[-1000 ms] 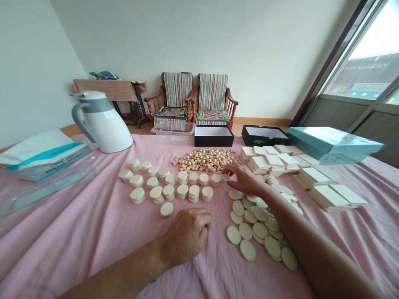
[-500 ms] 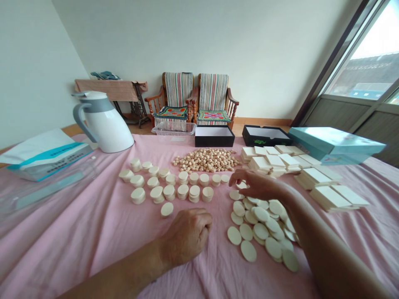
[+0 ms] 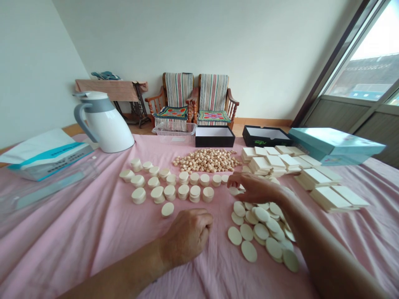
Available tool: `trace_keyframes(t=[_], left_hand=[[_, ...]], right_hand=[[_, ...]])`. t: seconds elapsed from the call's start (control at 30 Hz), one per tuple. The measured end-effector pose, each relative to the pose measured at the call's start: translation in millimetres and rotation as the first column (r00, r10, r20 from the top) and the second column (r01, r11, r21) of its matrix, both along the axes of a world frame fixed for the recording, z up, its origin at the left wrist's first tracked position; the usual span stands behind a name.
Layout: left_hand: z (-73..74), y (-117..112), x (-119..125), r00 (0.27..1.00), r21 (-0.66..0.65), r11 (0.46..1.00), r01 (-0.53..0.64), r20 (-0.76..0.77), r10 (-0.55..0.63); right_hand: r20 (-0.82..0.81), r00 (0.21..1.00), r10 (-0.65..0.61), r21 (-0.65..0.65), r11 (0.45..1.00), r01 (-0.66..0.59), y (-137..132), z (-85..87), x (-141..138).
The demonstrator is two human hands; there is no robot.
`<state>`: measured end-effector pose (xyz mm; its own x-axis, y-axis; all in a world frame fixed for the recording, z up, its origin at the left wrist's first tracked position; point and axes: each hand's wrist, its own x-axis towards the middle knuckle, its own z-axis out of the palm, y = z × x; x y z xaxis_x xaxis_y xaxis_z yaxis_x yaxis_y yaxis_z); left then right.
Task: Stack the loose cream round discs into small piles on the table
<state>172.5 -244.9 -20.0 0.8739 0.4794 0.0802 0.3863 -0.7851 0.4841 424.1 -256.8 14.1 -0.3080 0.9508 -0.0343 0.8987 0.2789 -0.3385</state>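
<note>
My left hand (image 3: 188, 233) rests on the pink cloth as a closed fist, with nothing showing in it. Just beyond it lies a single pale wooden disc (image 3: 167, 209). Palm down, my right hand (image 3: 257, 189) is over the far end of the loose disc pile (image 3: 262, 230). Its bent fingers and thumb pinch the edge of a round wooden disc (image 3: 233, 191), which looks slightly tilted; the hand partly covers other discs. Short disc stacks (image 3: 183, 191) stand in uneven rows left of that hand.
A heap of small wooden pieces (image 3: 208, 160) lies behind the stacks. Rectangular wooden pieces (image 3: 330, 197) are stacked at the right. A black box (image 3: 215, 141), a clear plastic tray (image 3: 174, 129), a light-blue box (image 3: 336, 145) and a white jug (image 3: 109, 128) stand farther back.
My right hand has moved slightly left and nearer to me, and its fingers have closed on a disc that lay on the cloth. My left fist has stayed put.
</note>
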Motion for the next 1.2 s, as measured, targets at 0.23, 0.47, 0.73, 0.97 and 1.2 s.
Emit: trace_keyframes(t=[0.23,0.47,0.73,0.97,1.2], left_hand=[[-0.9,1,0,1.000,0.012,1.000,0.002,-0.006,-0.002],[-4.1,1,-1,1.000,0.008,1.000,-0.002,-0.006,0.002],[-1.7,0,-1,1.000,0.015,1.000,0.001,-0.007,-0.001],[-0.6,0,0,1.000,0.012,1.000,0.002,-0.008,-0.001],[-4.7,1,-1,1.000,0.010,1.000,-0.010,0.001,0.010]], right_hand=[[-0.130,0.932,-0.339,0.324,0.874,0.363,20,-19.0,-6],[-0.072,0.920,-0.385,0.262,0.883,0.390,24,-26.8,-14],[-0.096,0.928,-0.361,0.281,0.884,0.373,24,-24.2,-5],[-0.045,0.945,-0.325,0.268,0.907,0.325,22,-28.2,-9],[0.022,0.941,-0.338,0.230,0.918,0.324,26,-35.8,-18]])
